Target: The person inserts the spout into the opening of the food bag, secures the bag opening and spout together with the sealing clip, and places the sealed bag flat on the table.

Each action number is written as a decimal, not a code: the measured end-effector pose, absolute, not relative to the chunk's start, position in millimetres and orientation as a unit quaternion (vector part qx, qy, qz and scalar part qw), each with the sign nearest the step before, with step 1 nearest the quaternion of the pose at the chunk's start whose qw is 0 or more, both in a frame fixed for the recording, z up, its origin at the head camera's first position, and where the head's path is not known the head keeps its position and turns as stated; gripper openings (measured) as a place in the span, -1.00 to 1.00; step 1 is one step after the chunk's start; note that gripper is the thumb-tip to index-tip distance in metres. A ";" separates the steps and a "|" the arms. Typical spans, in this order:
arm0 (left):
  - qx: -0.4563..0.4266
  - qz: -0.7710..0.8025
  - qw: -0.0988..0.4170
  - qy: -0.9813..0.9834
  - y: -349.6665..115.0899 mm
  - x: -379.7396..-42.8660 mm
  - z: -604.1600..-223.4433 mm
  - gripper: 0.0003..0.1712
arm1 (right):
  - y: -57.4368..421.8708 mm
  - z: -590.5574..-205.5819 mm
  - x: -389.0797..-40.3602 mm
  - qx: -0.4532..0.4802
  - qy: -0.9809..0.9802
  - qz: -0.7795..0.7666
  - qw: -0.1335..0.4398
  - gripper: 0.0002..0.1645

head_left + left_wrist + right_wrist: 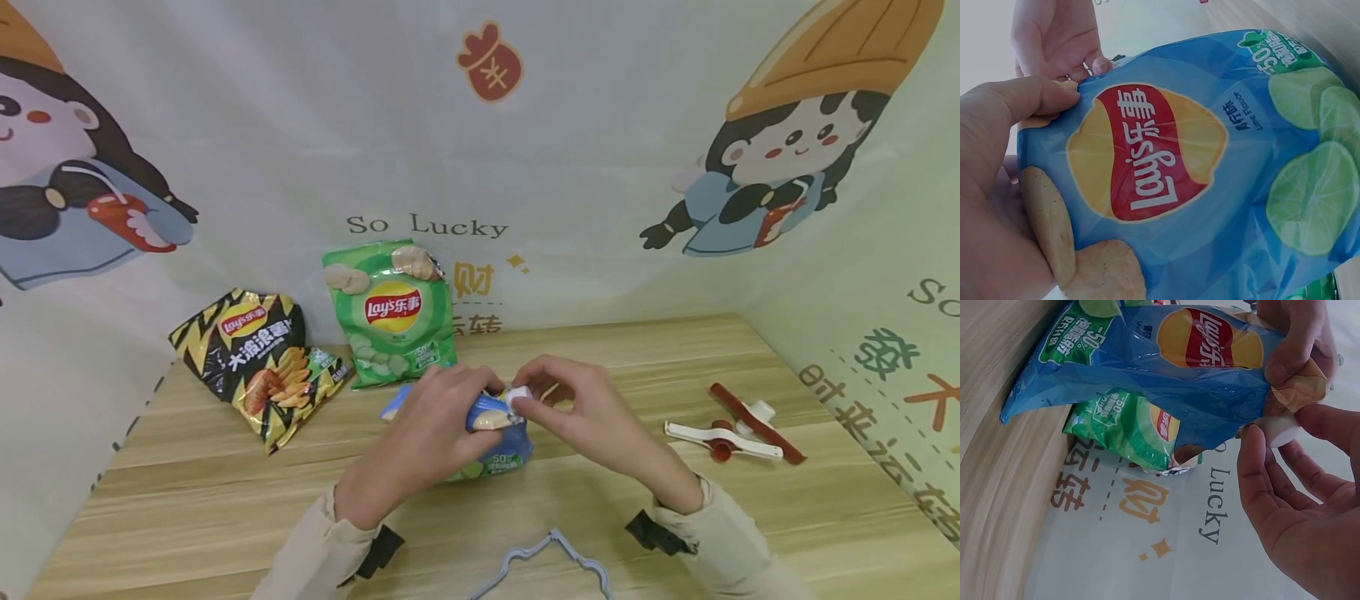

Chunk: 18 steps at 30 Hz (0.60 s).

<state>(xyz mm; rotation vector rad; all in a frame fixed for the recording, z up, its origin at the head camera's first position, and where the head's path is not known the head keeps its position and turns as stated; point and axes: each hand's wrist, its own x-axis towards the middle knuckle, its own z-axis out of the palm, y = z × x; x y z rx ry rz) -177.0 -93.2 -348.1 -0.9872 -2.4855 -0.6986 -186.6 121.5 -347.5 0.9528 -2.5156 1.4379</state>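
Note:
A blue Lay's chip bag (506, 450) is held up over the table. My left hand (427, 433) grips its top edge, thumb on one face; in the left wrist view the bag's printed front (1222, 187) fills the middle. My right hand (592, 408) pinches a small white round cap-like piece (1283, 431) between thumb and fingers. That piece sits against the bag's top corner, beside the left fingers. Whether it is fixed to the bag is hidden by the fingers.
Behind, a green Lay's bag (393, 317) leans on the printed backdrop, with a black-and-yellow Lay's bag (258, 358) to its left. A white clip (682, 432) with a red cap and a red clip (738, 407) lie at right. A grey-blue bent strip (567, 546) lies in front.

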 end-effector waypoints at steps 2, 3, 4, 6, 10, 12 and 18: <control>-0.348 -0.251 0.189 -0.883 -92.3 -177.2 -349.2 -0.65 | 121.9 -347.7 -186.4 0.311 -0.823 0.474 0.045 -0.85; -0.348 -0.252 0.189 -0.883 -91.8 -177.3 -349.6 -0.66 | 122.1 -347.7 -186.3 0.311 -0.822 0.475 0.044 -0.84; -0.347 -0.252 0.191 -0.883 -91.3 -177.2 -349.8 -0.66 | 122.2 -347.7 -186.6 0.310 -0.822 0.476 0.043 -0.84; -0.348 -0.256 0.193 -0.881 -90.4 -177.2 -350.8 -0.67 | 122.3 -347.7 -187.0 0.311 -0.821 0.478 0.040 -0.84; -0.353 -0.262 0.195 -0.877 -89.3 -176.7 -352.1 -0.67 | 122.9 -348.0 -187.1 0.315 -0.819 0.478 0.029 -0.83; -0.356 -0.267 0.193 -0.875 -89.3 -176.7 -352.5 -0.66 | 123.3 -347.6 -186.8 0.318 -0.819 0.476 0.024 -0.83; -0.360 -0.281 0.187 -0.869 -91.4 -176.4 -351.8 -0.67 | 124.8 -344.9 -185.9 0.324 -0.825 0.463 0.018 -0.82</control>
